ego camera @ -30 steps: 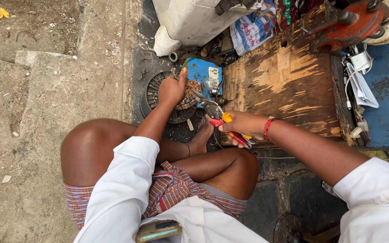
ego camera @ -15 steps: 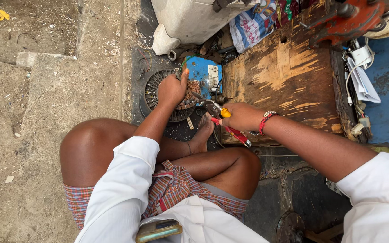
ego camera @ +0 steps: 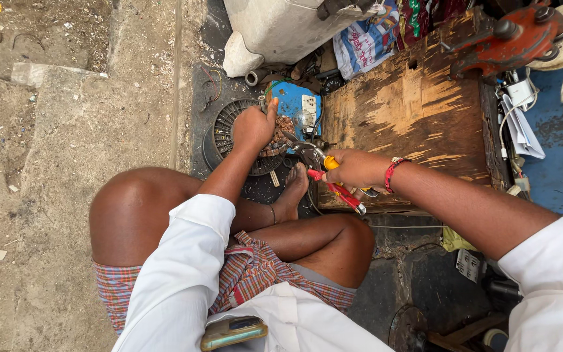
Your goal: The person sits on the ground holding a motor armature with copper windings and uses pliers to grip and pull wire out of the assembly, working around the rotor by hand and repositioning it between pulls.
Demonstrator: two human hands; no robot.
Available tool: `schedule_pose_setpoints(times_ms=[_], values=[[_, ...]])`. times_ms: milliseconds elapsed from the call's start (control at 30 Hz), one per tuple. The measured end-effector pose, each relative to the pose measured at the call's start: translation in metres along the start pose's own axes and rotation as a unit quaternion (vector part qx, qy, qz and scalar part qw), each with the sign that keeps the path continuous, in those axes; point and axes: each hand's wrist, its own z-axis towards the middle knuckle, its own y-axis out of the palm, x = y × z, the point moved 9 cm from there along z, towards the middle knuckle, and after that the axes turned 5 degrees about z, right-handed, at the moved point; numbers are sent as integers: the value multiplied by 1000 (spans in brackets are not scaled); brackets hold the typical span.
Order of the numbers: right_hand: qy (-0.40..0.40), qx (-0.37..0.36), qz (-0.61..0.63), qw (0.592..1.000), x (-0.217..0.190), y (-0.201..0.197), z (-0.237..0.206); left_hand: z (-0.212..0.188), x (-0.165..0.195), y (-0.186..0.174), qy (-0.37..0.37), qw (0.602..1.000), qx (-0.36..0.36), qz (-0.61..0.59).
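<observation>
Soft, even daylight falls from above on my hands; there are no hard shadows. Left of my grip the concrete ground [ego camera: 53, 163] is bright and pale. Below my grip, under my legs, it becomes dark. The picture is sharp in the middle, and straight lines bend slightly at the edges.

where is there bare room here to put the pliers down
Bare room: the worn wooden board, between the right hand and the red vise. Crowded: around the left hand, where round black fan grille, copper-wound motor part and blue box bunch together.
</observation>
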Motion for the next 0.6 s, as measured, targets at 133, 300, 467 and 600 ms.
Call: schedule_pose_setpoints(times_ms=[133,300,467,600], values=[[-1,-13,6,1000,-5,5,-6,-2,0,-4,5,1000,1,0],[-41,44,-107,992,-5,-1,-3,-5,1,-4,15,1000,0,13],[-87,19,-76,993,1,3,8,-6,1,4,7,999,-33,13],[-27,7,-48,998,16,2,12,-6,4,2,26,1000,-10,15]])
